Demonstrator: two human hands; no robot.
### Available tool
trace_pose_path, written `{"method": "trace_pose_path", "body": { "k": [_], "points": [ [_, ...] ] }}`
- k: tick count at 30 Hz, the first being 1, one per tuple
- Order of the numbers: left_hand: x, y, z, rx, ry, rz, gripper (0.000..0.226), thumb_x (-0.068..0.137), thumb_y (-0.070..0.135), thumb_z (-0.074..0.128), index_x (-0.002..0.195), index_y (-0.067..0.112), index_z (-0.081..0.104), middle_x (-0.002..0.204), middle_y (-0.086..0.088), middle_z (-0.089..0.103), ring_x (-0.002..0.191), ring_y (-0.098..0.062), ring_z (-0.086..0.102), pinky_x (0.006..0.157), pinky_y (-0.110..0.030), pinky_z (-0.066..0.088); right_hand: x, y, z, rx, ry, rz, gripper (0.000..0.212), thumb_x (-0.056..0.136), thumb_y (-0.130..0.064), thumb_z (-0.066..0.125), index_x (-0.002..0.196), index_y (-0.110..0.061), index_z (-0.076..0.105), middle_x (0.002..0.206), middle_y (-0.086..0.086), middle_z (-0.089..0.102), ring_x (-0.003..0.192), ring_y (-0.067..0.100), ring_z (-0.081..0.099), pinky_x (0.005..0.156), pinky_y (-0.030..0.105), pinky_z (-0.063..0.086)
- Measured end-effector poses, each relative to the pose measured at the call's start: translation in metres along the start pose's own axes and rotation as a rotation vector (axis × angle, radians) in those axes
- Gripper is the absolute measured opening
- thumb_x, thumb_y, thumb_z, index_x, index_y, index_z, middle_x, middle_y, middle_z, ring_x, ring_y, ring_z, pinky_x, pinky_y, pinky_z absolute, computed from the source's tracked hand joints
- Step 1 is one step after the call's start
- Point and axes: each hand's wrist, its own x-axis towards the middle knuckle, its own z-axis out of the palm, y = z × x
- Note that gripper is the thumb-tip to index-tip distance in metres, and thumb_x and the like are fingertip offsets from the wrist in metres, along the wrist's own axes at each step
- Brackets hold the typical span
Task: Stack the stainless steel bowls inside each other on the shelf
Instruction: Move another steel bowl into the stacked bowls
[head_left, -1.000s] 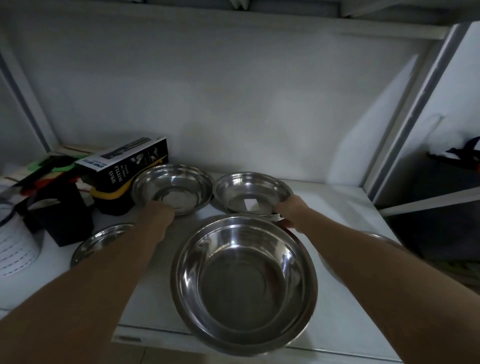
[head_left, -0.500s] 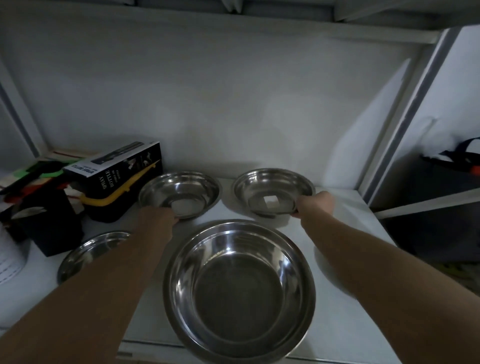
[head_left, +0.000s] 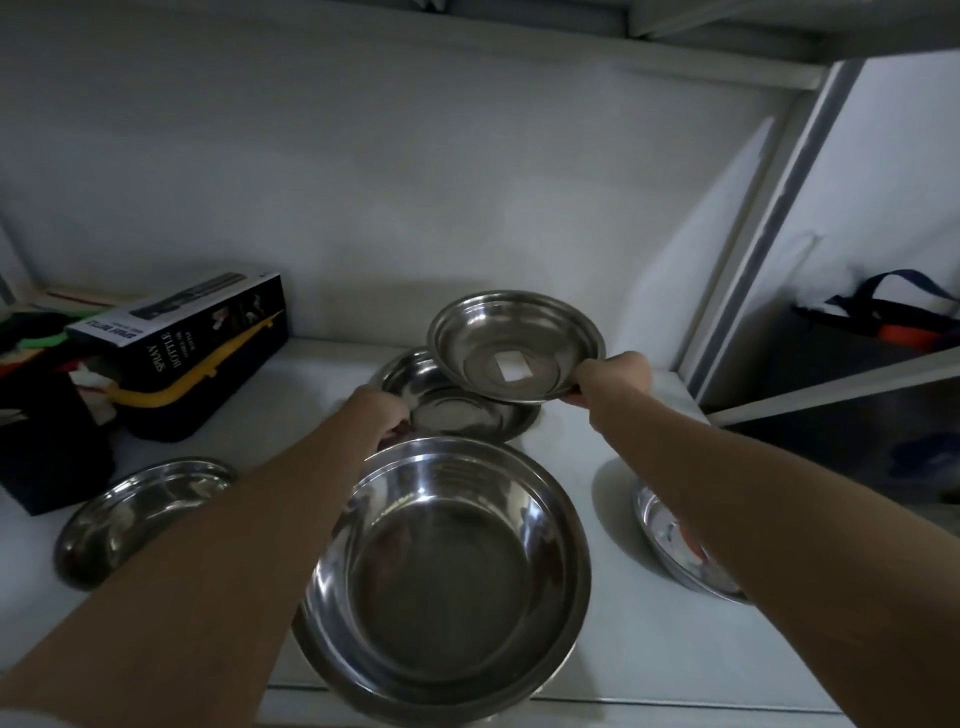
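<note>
**Steel bowls on white shelf: five pieces, one lifted**

Item 1. Small stainless bowl with a white sticker (head_left: 516, 347) on its floor. It is held above the shelf (head_left: 613, 649), tilted toward the camera, and is pinched at its right rim by the right hand (head_left: 613, 376), which is closed on that rim. It overlaps the far edge of item 2 from above.

Item 2. Second small bowl (head_left: 462, 410), seen resting on the shelf beneath and left of item 1. Its left rim is met by the left hand (head_left: 382, 415); whether the fingers are closed on it cannot be told.

Item 3. Large deep bowl (head_left: 447, 577), set upright at the front edge of the shelf, between the two forearms.

Item 4. Shallow bowl (head_left: 140, 514), front left, apart from the others.

Item 5. Bowl at right (head_left: 670, 540), largely hidden by the right forearm.

Adjacent: a black box printed "SPRAY BOTTLE" (head_left: 192, 358), laid at the left rear.
</note>
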Motion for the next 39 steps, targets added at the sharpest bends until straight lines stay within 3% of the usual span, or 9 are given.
{"method": "trace_pose_path", "body": {
  "k": [3, 5, 8, 10, 13, 19, 28, 32, 39],
  "points": [
    [0.012, 0.005, -0.009, -0.178, 0.159, 0.023, 0.046, 0.096, 0.024, 0.045, 0.127, -0.006, 0.058, 0.128, -0.024, 0.062, 0.12, -0.037, 0.059, 0.099, -0.036, 0.047, 0.0, 0.002, 0.016, -0.004, -0.043, -0.012, 0.017, 0.083, 0.006, 0.06, 0.099, 0.004, 0.06, 0.089, 0.021, 0.071, 0.068, 0.036, 0.074, 0.063, 0.043, 0.064],
    [0.017, 0.013, -0.011, -0.231, 0.129, 0.106, 0.048, 0.095, 0.031, 0.041, 0.121, -0.004, 0.061, 0.118, -0.024, 0.067, 0.109, -0.034, 0.067, 0.091, -0.037, 0.053, 0.0, 0.002, 0.026, -0.004, -0.065, -0.025, 0.019, 0.082, 0.006, 0.061, 0.1, 0.004, 0.06, 0.09, 0.021, 0.069, 0.068, 0.037, 0.073, 0.059, 0.044, 0.063],
    [0.024, 0.017, -0.009, -0.285, 0.11, 0.137, 0.026, 0.084, 0.02, 0.059, 0.087, -0.003, 0.069, 0.073, -0.015, 0.069, 0.068, -0.025, 0.074, 0.075, -0.033, 0.062, 0.002, 0.003, 0.037, -0.017, -0.091, -0.044, 0.013, 0.081, 0.006, 0.061, 0.094, 0.004, 0.06, 0.09, 0.023, 0.067, 0.067, 0.038, 0.073, 0.059, 0.044, 0.063],
    [0.036, 0.012, -0.008, -0.219, 0.134, 0.147, 0.012, 0.075, 0.008, 0.064, 0.077, -0.002, 0.07, 0.082, -0.021, 0.073, 0.086, -0.031, 0.075, 0.087, -0.041, 0.06, 0.003, 0.002, 0.043, -0.038, -0.106, -0.045, 0.007, 0.083, 0.004, 0.06, 0.082, 0.001, 0.055, 0.087, 0.021, 0.065, 0.068, 0.039, 0.073, 0.064, 0.043, 0.063],
    [0.043, 0.006, -0.008, -0.084, 0.134, 0.136, 0.041, 0.062, 0.013, 0.068, 0.099, -0.005, 0.071, 0.107, -0.022, 0.073, 0.101, -0.033, 0.071, 0.092, -0.039, 0.057, 0.007, 0.005, 0.045, -0.128, -0.127, -0.054, 0.021, 0.087, 0.001, 0.059, 0.07, -0.004, 0.047, 0.077, 0.015, 0.058, 0.068, 0.031, 0.069, 0.07, 0.037, 0.062],
    [0.033, -0.005, -0.008, 0.212, 0.196, 0.133, 0.039, 0.081, 0.022, 0.066, 0.115, 0.001, 0.065, 0.12, -0.015, 0.067, 0.112, -0.032, 0.063, 0.086, -0.03, 0.049, 0.016, 0.023, 0.049, -0.316, -0.192, -0.063, 0.023, 0.084, -0.002, 0.062, 0.068, -0.007, 0.046, 0.068, 0.008, 0.05, 0.057, 0.018, 0.048, 0.051, 0.028, 0.041],
    [0.045, -0.015, -0.001, 0.335, 0.221, 0.176, 0.033, 0.086, 0.015, 0.06, 0.113, -0.004, 0.064, 0.116, -0.021, 0.067, 0.11, -0.035, 0.064, 0.077, -0.031, 0.046, 0.024, 0.035, 0.055, -0.374, -0.23, -0.076, 0.017, 0.085, -0.004, 0.061, 0.075, -0.007, 0.048, 0.077, 0.01, 0.053, 0.08, 0.028, 0.058, 0.059, 0.031, 0.051],
    [0.048, -0.017, -0.001, 0.3, 0.174, 0.175, 0.033, 0.086, 0.014, 0.057, 0.111, -0.005, 0.065, 0.11, -0.022, 0.07, 0.103, -0.036, 0.068, 0.074, -0.03, 0.049, 0.031, 0.038, 0.058, -0.34, -0.276, -0.05, 0.013, 0.085, -0.001, 0.062, 0.097, 0.004, 0.057, 0.082, 0.016, 0.06, 0.082, 0.031, 0.065, 0.087, 0.044, 0.059],
    [0.053, -0.013, 0.003, 0.231, 0.183, 0.171, 0.032, 0.082, 0.01, 0.057, 0.109, -0.006, 0.065, 0.111, -0.023, 0.07, 0.104, -0.037, 0.067, 0.08, -0.029, 0.051, 0.04, 0.04, 0.063, -0.24, -0.243, -0.037, 0.024, 0.082, 0.006, 0.056, 0.106, 0.009, 0.058, 0.111, 0.03, 0.064, 0.101, 0.04, 0.068, 0.089, 0.05, 0.057]
  ]
}}
